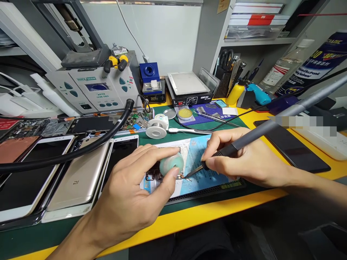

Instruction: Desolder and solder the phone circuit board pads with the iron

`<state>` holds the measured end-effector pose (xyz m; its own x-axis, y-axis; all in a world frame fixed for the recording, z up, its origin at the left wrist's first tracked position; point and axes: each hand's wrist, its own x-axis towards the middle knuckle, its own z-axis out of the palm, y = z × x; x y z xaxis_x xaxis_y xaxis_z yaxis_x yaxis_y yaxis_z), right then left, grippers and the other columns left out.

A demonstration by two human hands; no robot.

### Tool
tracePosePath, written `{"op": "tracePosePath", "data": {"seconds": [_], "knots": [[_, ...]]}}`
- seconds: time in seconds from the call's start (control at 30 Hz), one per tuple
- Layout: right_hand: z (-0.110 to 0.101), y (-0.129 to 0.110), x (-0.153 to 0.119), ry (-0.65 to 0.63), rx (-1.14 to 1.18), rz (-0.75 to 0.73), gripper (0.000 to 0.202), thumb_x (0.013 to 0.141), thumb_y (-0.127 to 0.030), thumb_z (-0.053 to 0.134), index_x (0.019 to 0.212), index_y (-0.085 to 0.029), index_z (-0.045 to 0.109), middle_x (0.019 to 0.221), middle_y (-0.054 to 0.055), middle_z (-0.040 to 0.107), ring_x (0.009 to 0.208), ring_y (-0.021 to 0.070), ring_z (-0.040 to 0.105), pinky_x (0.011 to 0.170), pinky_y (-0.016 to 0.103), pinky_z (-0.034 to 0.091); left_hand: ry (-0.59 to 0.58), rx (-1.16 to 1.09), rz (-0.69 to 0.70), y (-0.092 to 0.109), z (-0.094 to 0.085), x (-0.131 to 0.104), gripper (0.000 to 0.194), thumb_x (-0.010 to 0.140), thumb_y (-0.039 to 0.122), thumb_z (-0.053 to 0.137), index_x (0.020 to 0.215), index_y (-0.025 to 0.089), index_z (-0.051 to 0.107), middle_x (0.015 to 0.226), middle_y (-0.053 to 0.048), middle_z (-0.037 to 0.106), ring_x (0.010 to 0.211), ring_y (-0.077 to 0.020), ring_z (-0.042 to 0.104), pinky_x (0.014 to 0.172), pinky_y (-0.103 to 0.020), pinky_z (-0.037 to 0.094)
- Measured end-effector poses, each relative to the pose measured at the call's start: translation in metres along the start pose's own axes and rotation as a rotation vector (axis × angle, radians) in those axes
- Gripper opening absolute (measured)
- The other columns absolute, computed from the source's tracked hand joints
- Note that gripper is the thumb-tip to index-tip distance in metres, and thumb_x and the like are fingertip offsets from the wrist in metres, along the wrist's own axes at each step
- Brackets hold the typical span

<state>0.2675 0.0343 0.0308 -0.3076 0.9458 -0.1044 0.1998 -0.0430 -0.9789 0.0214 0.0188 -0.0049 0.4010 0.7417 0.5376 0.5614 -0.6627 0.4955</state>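
Note:
My left hand (135, 184) is closed with thumb and forefinger around a pale green round disc (168, 165) that has a small hole in its face. Below the disc lies a small dark circuit piece with coppery parts (181, 176), mostly covered by the disc and my fingers. My right hand (238, 155) grips a soldering iron (251, 139) like a pen. Its thin tip points left and meets, or nearly meets, the coppery parts. Under all this is a blue and white printed sheet (199, 151) on the bench.
Several phones (77, 175) lie at left, crossed by a black hose (108, 141). Behind stand a grey rework station (94, 85), a solder spool (156, 130), a flux tin (185, 114) and a hot plate (189, 86). A dark phone (292, 146) lies at right.

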Motion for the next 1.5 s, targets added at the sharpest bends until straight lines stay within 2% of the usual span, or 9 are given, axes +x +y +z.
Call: {"op": "tracePosePath", "data": {"seconds": [0.4, 0.63, 0.97, 1.33, 1.5], "knots": [[0.0013, 0.0004, -0.0008, 0.015, -0.028, -0.002, 0.014, 0.067, -0.006, 0.074, 0.062, -0.020, 0.075, 0.049, -0.008, 0.063, 0.040, 0.0047, 0.048, 0.035, 0.014, 0.037, 0.000, 0.026, 0.003, 0.0023, -0.0016, 0.0001, 0.022, 0.097, 0.020, 0.068, 0.119, 0.023, 0.072, 0.114, 0.002, 0.084, 0.101, -0.0128, 0.077, 0.099, -0.022, 0.057], [0.0017, -0.0015, -0.0012, 0.019, -0.029, 0.005, 0.014, 0.067, -0.007, 0.073, 0.062, -0.019, 0.074, 0.049, -0.008, 0.063, 0.039, 0.0044, 0.048, 0.035, 0.014, 0.037, -0.014, 0.015, -0.007, 0.0009, -0.0003, -0.0007, 0.024, 0.097, 0.022, 0.068, 0.120, 0.024, 0.071, 0.116, 0.001, 0.083, 0.102, -0.0147, 0.077, 0.099, -0.026, 0.058], [0.0017, -0.0011, -0.0003, 0.017, -0.045, 0.005, 0.013, 0.066, -0.007, 0.072, 0.063, -0.019, 0.073, 0.049, -0.008, 0.062, 0.040, 0.0049, 0.046, 0.035, 0.014, 0.035, -0.022, 0.022, -0.009, 0.0017, -0.0029, -0.0044, 0.023, 0.097, 0.023, 0.069, 0.120, 0.025, 0.071, 0.115, 0.002, 0.083, 0.101, -0.0131, 0.077, 0.099, -0.023, 0.057], [0.0014, 0.0019, -0.0003, 0.027, -0.071, 0.004, 0.012, 0.066, -0.008, 0.074, 0.064, -0.020, 0.075, 0.049, -0.007, 0.060, 0.041, 0.0066, 0.044, 0.035, 0.017, 0.033, -0.023, 0.006, -0.006, 0.0019, -0.0022, -0.0031, 0.024, 0.097, 0.021, 0.068, 0.120, 0.027, 0.070, 0.116, 0.001, 0.083, 0.103, -0.0178, 0.077, 0.097, -0.030, 0.061], [0.0003, 0.0018, -0.0013, 0.025, -0.069, 0.000, 0.011, 0.068, -0.010, 0.074, 0.065, -0.020, 0.075, 0.050, -0.007, 0.061, 0.040, 0.0067, 0.045, 0.035, 0.017, 0.033, -0.026, 0.000, -0.012, 0.0017, -0.0022, -0.0032, 0.025, 0.097, 0.022, 0.068, 0.121, 0.027, 0.069, 0.116, 0.000, 0.083, 0.104, -0.0177, 0.077, 0.098, -0.030, 0.061]]}}
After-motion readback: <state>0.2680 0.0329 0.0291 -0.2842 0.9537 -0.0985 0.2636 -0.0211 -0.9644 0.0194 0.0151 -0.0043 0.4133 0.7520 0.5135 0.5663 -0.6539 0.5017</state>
